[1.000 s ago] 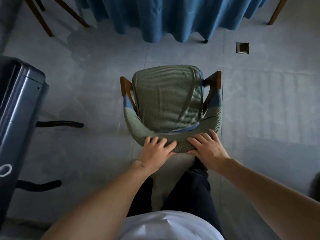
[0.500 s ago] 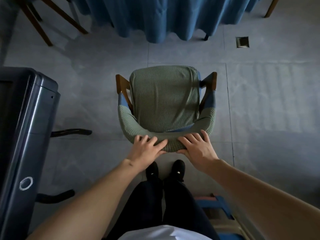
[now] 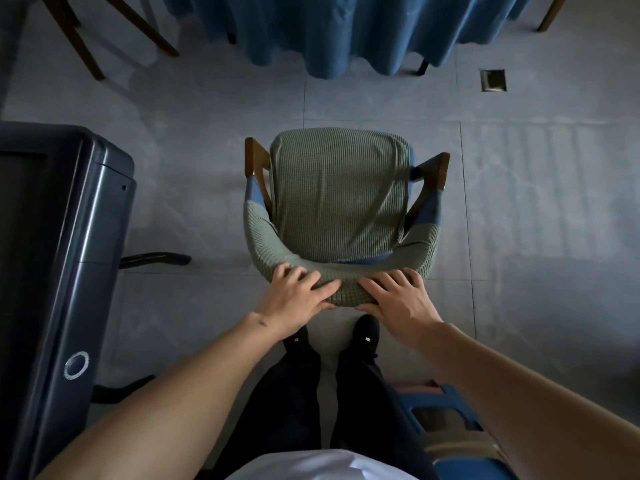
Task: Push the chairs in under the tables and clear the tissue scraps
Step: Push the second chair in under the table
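A wooden armchair (image 3: 337, 199) with a green knitted cover stands on the grey tiled floor, its seat facing away from me toward a table draped in a blue cloth (image 3: 346, 29). A stretch of floor separates the chair from the cloth. My left hand (image 3: 298, 297) grips the curved top of the backrest on its left part. My right hand (image 3: 398, 296) grips the same backrest on its right part. No tissue scraps show in view.
A tall dark machine (image 3: 59, 271) on black feet stands close on the left. Wooden legs of another chair (image 3: 86, 39) are at the far left. A small square floor socket (image 3: 493, 80) lies at the right. Blue chairs (image 3: 446, 410) sit behind my right leg.
I have stepped back and the chair has come with me, so the gap to the blue cloth has widened. Both hands keep the same hold on the backrest.
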